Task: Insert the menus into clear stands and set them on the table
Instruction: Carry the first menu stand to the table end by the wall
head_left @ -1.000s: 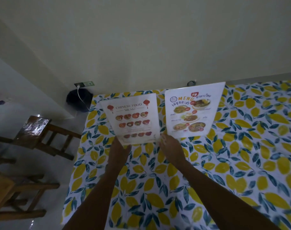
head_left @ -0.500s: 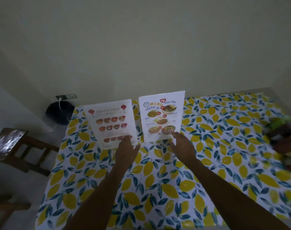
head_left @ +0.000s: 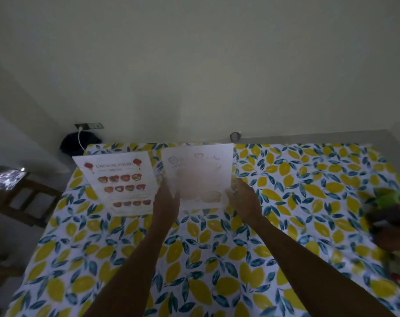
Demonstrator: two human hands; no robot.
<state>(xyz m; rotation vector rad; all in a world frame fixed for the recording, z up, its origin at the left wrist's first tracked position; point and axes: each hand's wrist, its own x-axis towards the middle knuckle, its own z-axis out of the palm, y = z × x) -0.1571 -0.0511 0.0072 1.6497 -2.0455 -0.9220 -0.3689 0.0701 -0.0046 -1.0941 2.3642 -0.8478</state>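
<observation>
Two menus stand near the far edge of the worktop (head_left: 285, 225), which is covered with a cloth of yellow lemons and blue leaves. The Chinese food menu (head_left: 120, 184) stands alone at the left of centre in the frame, leaning a little back, and no hand touches it. Just beside it, in the middle of the frame, is the second menu (head_left: 199, 175), which looks blurred, so its print cannot be read well.

The left hand (head_left: 165, 202) holds the lower left edge of this second menu and the right hand (head_left: 245, 200) holds its lower right edge. The fingers of both seem pressed against the sides of the stand, but with the blur I cannot tell exactly how they close.

I think the step in hand is to set this second menu in its place. From here a few things could go wrong. The two menus are very close, so a push to the left may knock the first one over. If the hands let go while the stand is tilted, it may fall on its back. At the right edge of the frame lie some coloured things (head_left: 393, 216), too blurred to name.
</observation>
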